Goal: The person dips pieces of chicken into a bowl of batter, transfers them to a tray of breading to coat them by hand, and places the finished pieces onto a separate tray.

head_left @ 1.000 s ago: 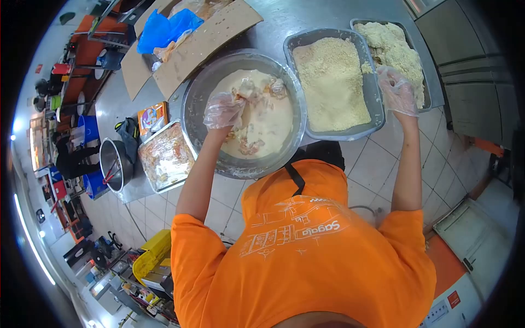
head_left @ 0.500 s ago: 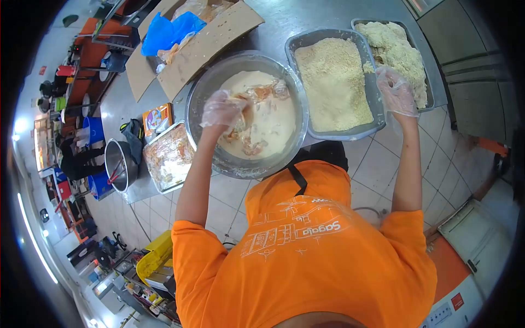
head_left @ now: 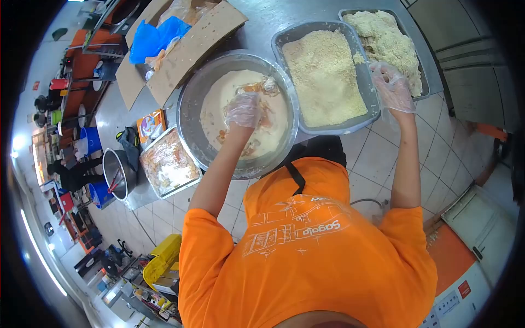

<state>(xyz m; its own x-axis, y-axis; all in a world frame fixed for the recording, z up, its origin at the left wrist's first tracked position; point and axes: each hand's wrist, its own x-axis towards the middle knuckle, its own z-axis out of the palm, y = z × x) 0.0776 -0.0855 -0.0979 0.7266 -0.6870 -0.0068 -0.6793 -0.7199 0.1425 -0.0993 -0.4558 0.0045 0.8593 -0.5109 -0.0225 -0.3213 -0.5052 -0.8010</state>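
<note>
My left hand point(head_left: 244, 111), in a clear plastic glove, reaches into a large round metal bowl point(head_left: 188, 117) of creamy white batter point(head_left: 219, 98). Its fingers point down among wet, orange-tinged pieces of raw meat point(head_left: 252, 87), and their tips are hidden. On the other side, my right hand point(head_left: 392, 90), gloved too, hovers by the right rim of a grey tub point(head_left: 373, 106) of pale crumbly coating point(head_left: 325, 82). Its fingers curve loosely with a gap between them, and I see nothing held there. Beyond that hand lies a tray point(head_left: 425, 82) heaped with coated pieces point(head_left: 383, 35).
Left of the bowl sit a plastic-wrapped tray point(head_left: 169, 161), an orange box point(head_left: 150, 126) and a metal pot point(head_left: 119, 172). An opened cardboard box point(head_left: 191, 52) with a blue bag point(head_left: 158, 39) stands behind on the metal table point(head_left: 268, 22). A person point(head_left: 76, 175) is in the far left background.
My left hand has moved right, from the bowl's left side to over the meat in the middle. My right hand stays beside the tub. The whole view has shifted slightly.
</note>
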